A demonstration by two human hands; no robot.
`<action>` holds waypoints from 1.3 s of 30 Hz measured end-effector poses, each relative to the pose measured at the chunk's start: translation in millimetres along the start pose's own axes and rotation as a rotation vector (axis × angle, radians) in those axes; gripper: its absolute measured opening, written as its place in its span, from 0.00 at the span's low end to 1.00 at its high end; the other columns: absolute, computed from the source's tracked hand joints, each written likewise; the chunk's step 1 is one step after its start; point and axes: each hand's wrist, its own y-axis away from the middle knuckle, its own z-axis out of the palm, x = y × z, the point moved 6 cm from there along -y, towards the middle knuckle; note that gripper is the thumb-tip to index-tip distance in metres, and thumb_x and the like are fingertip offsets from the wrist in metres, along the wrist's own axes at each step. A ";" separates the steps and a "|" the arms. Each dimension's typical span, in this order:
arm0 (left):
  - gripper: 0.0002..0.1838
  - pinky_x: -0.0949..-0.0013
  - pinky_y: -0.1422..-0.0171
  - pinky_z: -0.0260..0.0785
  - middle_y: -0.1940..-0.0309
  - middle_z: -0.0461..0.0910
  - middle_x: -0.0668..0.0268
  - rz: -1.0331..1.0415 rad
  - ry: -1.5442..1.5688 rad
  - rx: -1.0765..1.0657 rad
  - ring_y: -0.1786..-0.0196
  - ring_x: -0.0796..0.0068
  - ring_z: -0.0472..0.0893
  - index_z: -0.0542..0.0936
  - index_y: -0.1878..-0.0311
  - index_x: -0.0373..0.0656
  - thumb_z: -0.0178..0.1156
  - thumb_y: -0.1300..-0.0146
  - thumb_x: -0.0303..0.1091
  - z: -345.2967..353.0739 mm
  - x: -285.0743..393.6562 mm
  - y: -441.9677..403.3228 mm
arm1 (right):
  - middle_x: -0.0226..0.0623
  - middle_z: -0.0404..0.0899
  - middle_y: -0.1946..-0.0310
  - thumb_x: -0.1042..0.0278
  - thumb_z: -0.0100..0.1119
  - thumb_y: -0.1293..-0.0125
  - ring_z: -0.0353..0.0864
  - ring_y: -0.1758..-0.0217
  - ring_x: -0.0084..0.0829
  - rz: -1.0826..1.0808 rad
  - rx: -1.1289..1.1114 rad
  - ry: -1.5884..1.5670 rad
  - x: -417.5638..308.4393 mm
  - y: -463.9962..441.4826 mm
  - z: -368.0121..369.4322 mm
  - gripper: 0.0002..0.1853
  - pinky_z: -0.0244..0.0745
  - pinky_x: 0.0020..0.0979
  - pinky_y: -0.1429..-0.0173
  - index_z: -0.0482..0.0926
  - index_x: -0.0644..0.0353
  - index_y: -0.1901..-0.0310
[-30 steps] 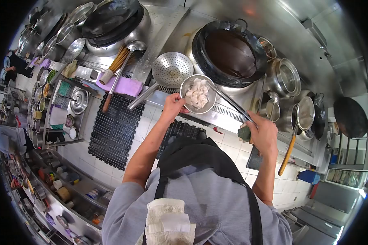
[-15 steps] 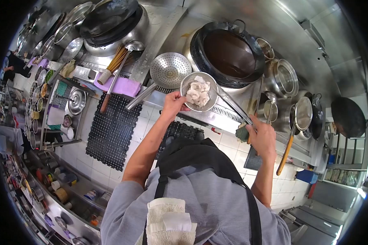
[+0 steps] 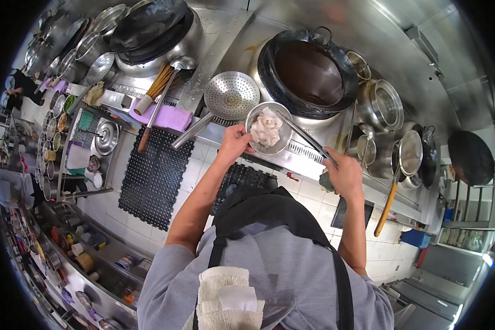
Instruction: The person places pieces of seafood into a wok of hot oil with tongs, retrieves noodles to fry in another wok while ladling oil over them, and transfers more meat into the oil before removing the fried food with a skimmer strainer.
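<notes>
Left hand (image 3: 235, 143) pinches the bowl (image 3: 284, 139) at its eight-o'clock rim; right hand (image 3: 345, 173), curled around a metal tool (image 3: 306, 135), sits farther off, the tool's long axis slanting toward ten o'clock, toward pale food (image 3: 266, 128) inside the bowl.

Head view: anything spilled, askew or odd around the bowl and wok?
No spill visible: the pale pieces sit inside the metal bowl in the left hand. Only oddity: a yellowish-brown mark on the steel beside the wok, standing out against the grey.
</notes>
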 end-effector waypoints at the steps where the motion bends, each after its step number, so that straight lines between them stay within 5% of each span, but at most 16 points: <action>1: 0.10 0.71 0.74 0.81 0.75 0.76 0.65 0.019 -0.020 -0.003 0.76 0.75 0.80 0.71 0.77 0.37 0.58 0.41 0.21 -1.9 0.7 -0.5 | 0.52 0.83 0.72 0.62 0.62 0.37 0.83 0.64 0.52 -0.008 0.006 0.009 0.2 -1.2 0.4 0.19 0.75 0.46 0.55 0.83 0.54 0.45; 5: 0.09 0.72 0.75 0.80 0.76 0.77 0.63 0.050 -0.095 -0.021 0.77 0.76 0.80 0.71 0.77 0.36 0.59 0.42 0.20 2.8 14.6 5.4 | 0.52 0.83 0.72 0.64 0.62 0.36 0.83 0.65 0.53 -0.129 0.006 0.081 -8.2 -11.9 14.2 0.18 0.76 0.46 0.56 0.83 0.55 0.45; 14: 0.09 0.73 0.77 0.79 0.79 0.75 0.66 0.052 -0.084 0.015 0.79 0.78 0.78 0.72 0.78 0.36 0.59 0.43 0.20 -0.2 8.0 -8.6 | 0.49 0.84 0.70 0.65 0.62 0.37 0.84 0.64 0.50 0.009 -0.032 -0.032 -8.2 -4.0 -10.0 0.17 0.76 0.44 0.55 0.84 0.54 0.46; 23: 0.08 0.72 0.74 0.81 0.76 0.76 0.65 0.049 -0.105 -0.038 0.75 0.76 0.81 0.74 0.76 0.34 0.59 0.42 0.20 16.4 27.8 -13.1 | 0.40 0.83 0.67 0.59 0.60 0.34 0.84 0.65 0.45 -0.219 0.047 0.363 -1.9 -27.3 7.7 0.20 0.77 0.43 0.62 0.78 0.51 0.41; 29: 0.04 0.67 0.70 0.85 0.73 0.78 0.63 -0.004 0.089 0.010 0.73 0.71 0.83 0.77 0.71 0.32 0.59 0.40 0.20 17.7 34.6 -21.4 | 0.45 0.84 0.59 0.62 0.59 0.35 0.84 0.59 0.49 -0.157 0.022 0.290 -1.6 -29.2 -32.8 0.21 0.77 0.46 0.55 0.78 0.55 0.40; 39: 0.06 0.67 0.70 0.84 0.73 0.80 0.61 0.064 -0.016 0.010 0.75 0.69 0.84 0.75 0.72 0.33 0.60 0.40 0.21 26.1 49.4 -35.6 | 0.39 0.83 0.64 0.60 0.63 0.36 0.85 0.67 0.43 -0.269 0.099 0.425 -16.1 -43.5 -42.1 0.22 0.78 0.42 0.64 0.77 0.54 0.40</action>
